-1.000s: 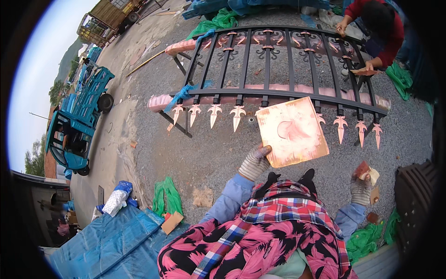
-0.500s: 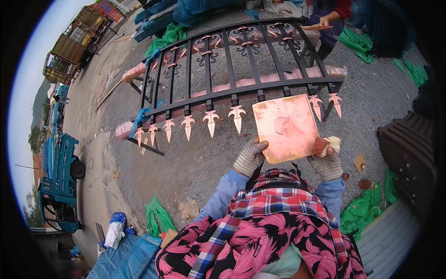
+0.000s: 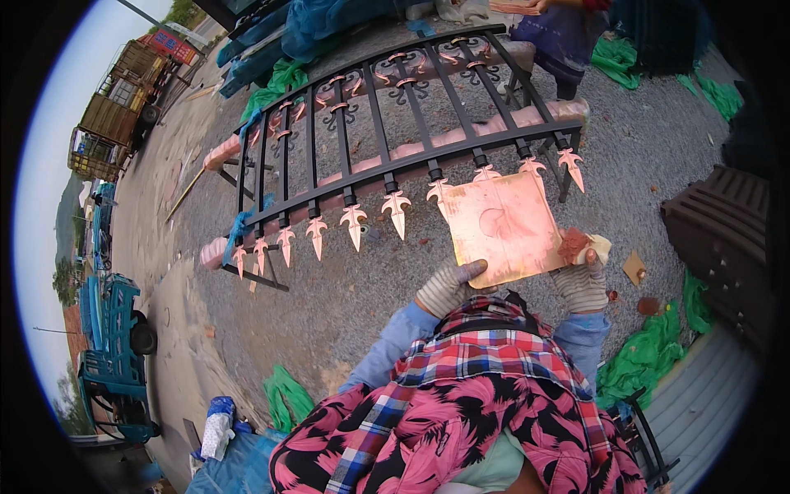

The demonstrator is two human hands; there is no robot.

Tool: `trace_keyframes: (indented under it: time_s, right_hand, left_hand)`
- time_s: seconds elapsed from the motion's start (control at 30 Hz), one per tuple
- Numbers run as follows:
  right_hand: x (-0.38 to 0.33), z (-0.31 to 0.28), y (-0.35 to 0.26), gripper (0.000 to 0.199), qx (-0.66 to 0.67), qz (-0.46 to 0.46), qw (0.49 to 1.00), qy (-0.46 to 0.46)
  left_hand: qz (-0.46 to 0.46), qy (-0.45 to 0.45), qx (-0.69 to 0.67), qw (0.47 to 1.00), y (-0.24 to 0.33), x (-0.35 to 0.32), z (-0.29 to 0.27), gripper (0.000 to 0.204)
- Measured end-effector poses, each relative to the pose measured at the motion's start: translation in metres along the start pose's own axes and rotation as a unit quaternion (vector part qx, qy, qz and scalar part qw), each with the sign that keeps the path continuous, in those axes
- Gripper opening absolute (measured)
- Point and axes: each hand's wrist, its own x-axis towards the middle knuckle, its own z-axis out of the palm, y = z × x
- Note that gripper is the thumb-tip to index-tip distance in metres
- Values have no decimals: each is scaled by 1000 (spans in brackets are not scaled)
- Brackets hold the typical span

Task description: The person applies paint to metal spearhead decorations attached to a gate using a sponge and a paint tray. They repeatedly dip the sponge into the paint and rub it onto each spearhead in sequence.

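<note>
A square, flat board (image 3: 502, 230) smeared with copper-pink paint is tilted in front of me. My left hand (image 3: 451, 286), in a striped fingerless-looking glove, grips its lower left corner with the thumb on top. My right hand (image 3: 583, 284), gloved alike, pinches a pale sponge or wad of cloth (image 3: 599, 247) stained copper-red, right beside the board's lower right corner. Beyond the board lies a black metal fence panel (image 3: 374, 171) with scrolls and copper-coloured spear points (image 3: 354, 226). The board hides part of some spear points.
The panel rests on pink-stained padded supports (image 3: 564, 111). Across it stands another person (image 3: 559, 41), partly out of view. Green netting (image 3: 646, 362) and a brown slatted stack (image 3: 716, 218) are at right. A blue three-wheeled truck (image 3: 115, 354) and a larger truck (image 3: 111, 107) are at left.
My view has shifted, and the panel now appears further left relative to the board. Both hands keep their holds. The other person's hand has moved toward the upper edge.
</note>
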Motion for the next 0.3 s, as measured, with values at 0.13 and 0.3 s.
trace_keyframes:
  time_s: [0.13, 0.3]
  right_hand:
    - [-16, -83, -41, 53, -122, -166, 942, 265]
    - [-23, -134, -49, 44, -398, -250, 833, 292]
  left_hand:
    - [4, 18, 12, 1000, 8, -11, -6, 51]
    - [18, -15, 34, 999, 19, -14, 14, 51]
